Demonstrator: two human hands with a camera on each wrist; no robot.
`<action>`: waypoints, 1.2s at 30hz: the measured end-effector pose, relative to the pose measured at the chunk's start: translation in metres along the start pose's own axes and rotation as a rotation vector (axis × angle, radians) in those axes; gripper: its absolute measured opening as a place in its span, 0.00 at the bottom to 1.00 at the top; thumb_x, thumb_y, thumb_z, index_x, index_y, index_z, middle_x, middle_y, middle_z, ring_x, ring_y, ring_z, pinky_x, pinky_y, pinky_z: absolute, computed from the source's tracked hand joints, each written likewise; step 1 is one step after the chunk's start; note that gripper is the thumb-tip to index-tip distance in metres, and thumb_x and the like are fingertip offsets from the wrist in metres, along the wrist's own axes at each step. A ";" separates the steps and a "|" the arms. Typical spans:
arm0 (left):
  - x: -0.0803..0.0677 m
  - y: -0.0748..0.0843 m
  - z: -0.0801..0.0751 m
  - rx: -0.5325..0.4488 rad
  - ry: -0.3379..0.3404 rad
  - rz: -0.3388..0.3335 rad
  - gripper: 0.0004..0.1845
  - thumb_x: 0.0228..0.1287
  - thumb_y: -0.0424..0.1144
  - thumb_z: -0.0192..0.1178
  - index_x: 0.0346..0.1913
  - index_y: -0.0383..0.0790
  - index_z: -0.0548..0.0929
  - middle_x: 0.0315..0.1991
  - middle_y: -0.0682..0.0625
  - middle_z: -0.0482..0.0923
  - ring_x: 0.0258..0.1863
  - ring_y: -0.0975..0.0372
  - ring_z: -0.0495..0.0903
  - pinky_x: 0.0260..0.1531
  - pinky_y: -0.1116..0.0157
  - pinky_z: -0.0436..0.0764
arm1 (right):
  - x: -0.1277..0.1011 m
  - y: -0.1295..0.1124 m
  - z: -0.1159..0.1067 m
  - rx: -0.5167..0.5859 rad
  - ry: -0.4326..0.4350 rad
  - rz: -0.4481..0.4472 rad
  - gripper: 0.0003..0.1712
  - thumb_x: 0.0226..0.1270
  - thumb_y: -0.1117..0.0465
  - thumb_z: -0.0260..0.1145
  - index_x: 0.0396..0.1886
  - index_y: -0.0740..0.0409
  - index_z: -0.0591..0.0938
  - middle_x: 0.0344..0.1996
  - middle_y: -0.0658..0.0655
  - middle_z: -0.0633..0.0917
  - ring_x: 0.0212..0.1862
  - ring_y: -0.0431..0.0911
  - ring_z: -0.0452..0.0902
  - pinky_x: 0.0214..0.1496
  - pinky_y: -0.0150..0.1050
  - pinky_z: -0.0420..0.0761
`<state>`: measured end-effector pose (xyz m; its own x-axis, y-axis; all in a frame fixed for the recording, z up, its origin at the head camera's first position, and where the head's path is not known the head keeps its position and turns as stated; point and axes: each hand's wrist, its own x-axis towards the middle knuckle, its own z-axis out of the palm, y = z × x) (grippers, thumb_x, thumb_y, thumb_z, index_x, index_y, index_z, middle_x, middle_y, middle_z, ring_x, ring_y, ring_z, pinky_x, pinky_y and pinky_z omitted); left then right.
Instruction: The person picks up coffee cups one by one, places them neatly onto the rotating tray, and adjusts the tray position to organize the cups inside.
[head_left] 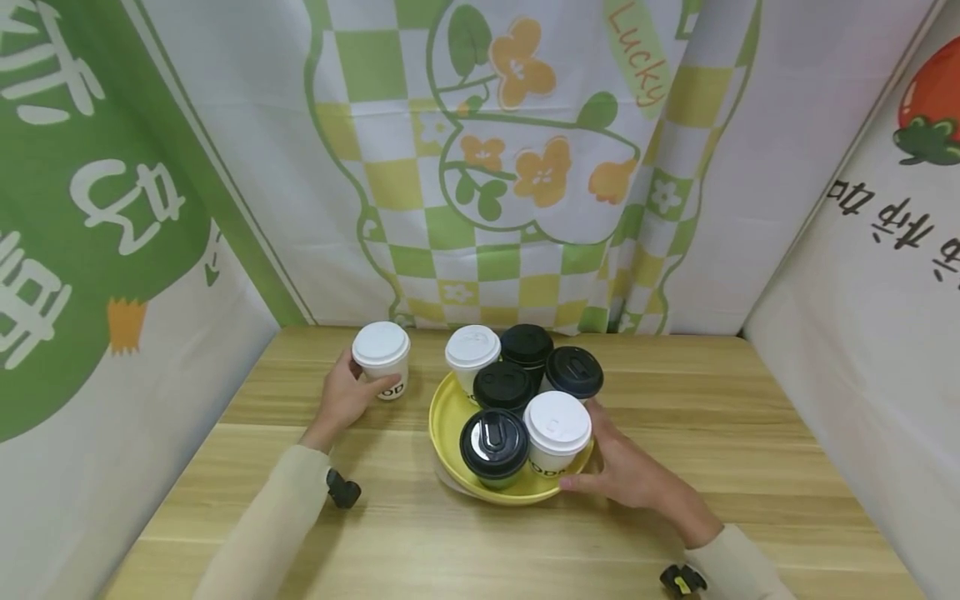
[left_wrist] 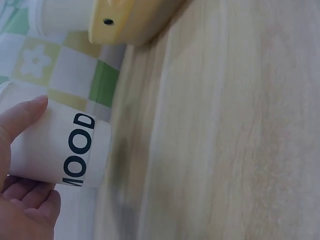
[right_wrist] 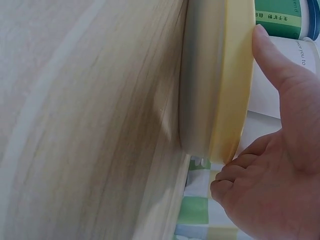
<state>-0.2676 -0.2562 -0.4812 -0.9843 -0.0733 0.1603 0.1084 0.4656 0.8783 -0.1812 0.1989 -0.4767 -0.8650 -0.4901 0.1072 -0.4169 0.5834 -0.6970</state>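
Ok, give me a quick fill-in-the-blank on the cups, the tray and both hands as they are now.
1. The left hand grips a white-lidded cup printed ____.
2. The right hand holds the rim of the ____ tray.
3. The tray carries ____ cups.
4. The gripped cup stands on the ____.

Missing words: MOOD; yellow; six; table

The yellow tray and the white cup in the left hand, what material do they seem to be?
Yellow tray: probably plastic, with a smooth, even colour and a thick rounded rim. White cup: likely paper, matte wall printed "MOOD"; its lid looks like moulded plastic.
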 end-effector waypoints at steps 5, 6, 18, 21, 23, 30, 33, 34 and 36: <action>-0.013 0.011 -0.006 -0.027 -0.024 0.040 0.52 0.61 0.44 0.79 0.81 0.35 0.60 0.77 0.34 0.69 0.79 0.41 0.66 0.81 0.46 0.65 | 0.000 0.000 0.000 0.002 -0.007 0.020 0.81 0.55 0.45 0.85 0.88 0.55 0.33 0.86 0.69 0.47 0.85 0.67 0.50 0.83 0.69 0.55; -0.015 0.015 -0.007 -0.030 -0.026 0.047 0.52 0.60 0.44 0.80 0.81 0.36 0.61 0.76 0.35 0.69 0.79 0.41 0.67 0.81 0.46 0.66 | 0.000 0.000 0.000 0.002 -0.009 0.025 0.81 0.55 0.45 0.85 0.88 0.56 0.34 0.86 0.69 0.47 0.85 0.67 0.50 0.83 0.69 0.55; -0.047 0.053 0.002 -0.113 -0.057 0.113 0.49 0.55 0.39 0.83 0.78 0.35 0.68 0.72 0.37 0.76 0.72 0.45 0.76 0.76 0.51 0.73 | 0.001 0.001 0.000 -0.001 -0.013 0.008 0.78 0.56 0.43 0.84 0.88 0.52 0.37 0.85 0.67 0.53 0.84 0.66 0.53 0.82 0.70 0.58; -0.054 0.059 0.007 -0.113 -0.067 0.109 0.50 0.54 0.39 0.83 0.78 0.34 0.68 0.71 0.36 0.77 0.72 0.43 0.77 0.74 0.50 0.75 | 0.002 0.001 0.001 -0.006 -0.017 0.011 0.78 0.56 0.41 0.84 0.88 0.54 0.38 0.85 0.68 0.54 0.84 0.66 0.54 0.81 0.70 0.59; -0.058 0.063 0.011 -0.114 -0.073 0.109 0.50 0.53 0.38 0.83 0.77 0.33 0.68 0.70 0.35 0.77 0.71 0.42 0.78 0.73 0.49 0.76 | 0.002 0.001 0.001 -0.005 -0.020 0.015 0.77 0.56 0.41 0.84 0.88 0.55 0.39 0.85 0.68 0.54 0.84 0.67 0.54 0.82 0.70 0.58; -0.065 0.069 0.024 -0.154 -0.101 0.121 0.49 0.50 0.36 0.84 0.75 0.33 0.71 0.68 0.36 0.80 0.68 0.44 0.80 0.73 0.50 0.76 | 0.002 0.001 0.002 -0.003 -0.022 0.020 0.77 0.56 0.42 0.83 0.87 0.56 0.39 0.84 0.68 0.54 0.84 0.67 0.53 0.82 0.70 0.57; -0.066 0.066 0.031 -0.160 -0.108 0.125 0.48 0.50 0.36 0.84 0.74 0.33 0.72 0.67 0.36 0.80 0.67 0.44 0.81 0.73 0.51 0.76 | 0.002 0.001 0.001 0.002 -0.021 0.014 0.77 0.57 0.43 0.84 0.88 0.54 0.38 0.84 0.68 0.54 0.84 0.67 0.53 0.82 0.70 0.57; -0.066 0.065 0.032 -0.166 -0.112 0.125 0.48 0.49 0.35 0.84 0.74 0.33 0.72 0.67 0.36 0.81 0.67 0.45 0.82 0.73 0.51 0.76 | 0.002 0.001 0.001 0.003 -0.019 0.009 0.77 0.56 0.43 0.84 0.88 0.53 0.38 0.84 0.68 0.55 0.84 0.66 0.54 0.82 0.70 0.57; -0.067 0.064 0.036 -0.178 -0.116 0.124 0.48 0.49 0.35 0.85 0.74 0.34 0.72 0.66 0.37 0.81 0.66 0.45 0.82 0.73 0.52 0.77 | 0.002 0.001 0.001 0.007 -0.018 0.002 0.76 0.56 0.43 0.84 0.88 0.51 0.39 0.83 0.67 0.57 0.83 0.65 0.55 0.82 0.69 0.58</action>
<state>-0.1999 -0.1902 -0.4518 -0.9701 0.0815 0.2284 0.2425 0.3012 0.9222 -0.1832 0.1976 -0.4780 -0.8607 -0.5006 0.0924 -0.4129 0.5803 -0.7020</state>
